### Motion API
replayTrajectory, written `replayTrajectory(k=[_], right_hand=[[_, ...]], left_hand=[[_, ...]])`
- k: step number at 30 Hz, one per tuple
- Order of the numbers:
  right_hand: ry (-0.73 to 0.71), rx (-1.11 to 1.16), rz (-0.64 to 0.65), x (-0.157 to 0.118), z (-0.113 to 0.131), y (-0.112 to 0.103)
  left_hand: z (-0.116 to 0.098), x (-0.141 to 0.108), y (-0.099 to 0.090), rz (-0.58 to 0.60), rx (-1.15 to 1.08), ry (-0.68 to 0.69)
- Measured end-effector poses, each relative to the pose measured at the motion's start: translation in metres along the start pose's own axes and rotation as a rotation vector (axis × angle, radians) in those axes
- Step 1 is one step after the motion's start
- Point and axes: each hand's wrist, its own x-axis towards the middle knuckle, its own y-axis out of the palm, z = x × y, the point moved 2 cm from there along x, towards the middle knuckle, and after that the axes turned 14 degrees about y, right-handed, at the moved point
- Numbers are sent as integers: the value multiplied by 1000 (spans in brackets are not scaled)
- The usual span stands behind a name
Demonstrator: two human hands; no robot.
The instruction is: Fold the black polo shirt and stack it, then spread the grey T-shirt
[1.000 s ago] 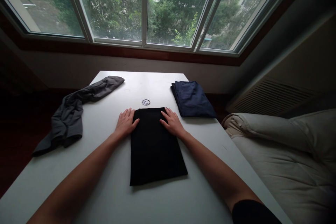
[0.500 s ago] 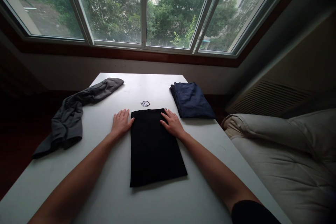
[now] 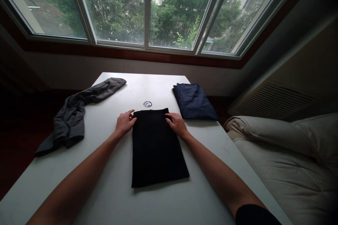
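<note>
A folded black garment point(image 3: 158, 147) lies flat in the middle of the white table point(image 3: 158, 205), its far edge showing a band-like strip. At its far left corner is my left hand point(image 3: 125, 123), thumb and fingers curled in on the cloth's edge. My right hand point(image 3: 177, 124) is closed in the same way at the far right corner, thumb on top of the cloth. Some fingertips are hidden at the cloth.
A crumpled grey garment point(image 3: 70, 121) lies along the table's left edge. Folded dark blue clothing point(image 3: 196, 102) rests at the right edge, on top of a black piece. A small round sticker point(image 3: 147, 104) is beyond the black garment. A beige couch point(image 3: 285, 158) stands right.
My hands were flat with fingers spread beside and on the black garment's far corners; now the fingers have curled in at those corners. The cloth has hardly moved; the view has shifted slightly.
</note>
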Motion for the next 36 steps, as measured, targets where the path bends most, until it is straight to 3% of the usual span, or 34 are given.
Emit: replayTrajectory(k=[9, 14, 22, 27, 34, 36], right_hand=[[20, -5, 36, -2, 3, -1], [64, 109, -47, -1, 5, -7], [172, 172, -183, -2, 1, -13], [206, 116, -112, 0, -2, -9], [132, 4, -279, 0, 1, -15], [60, -3, -252, -2, 7, -15]], left_hand=[[-3, -4, 0, -36, -3, -48], [-3, -3, 1, -97, -123, -13], [-7, -4, 4, -84, -146, 65], [-9, -4, 7, -29, -150, 110], [-22, -8, 6, -40, 35, 213], [-29, -10, 6, -46, 89, 252]])
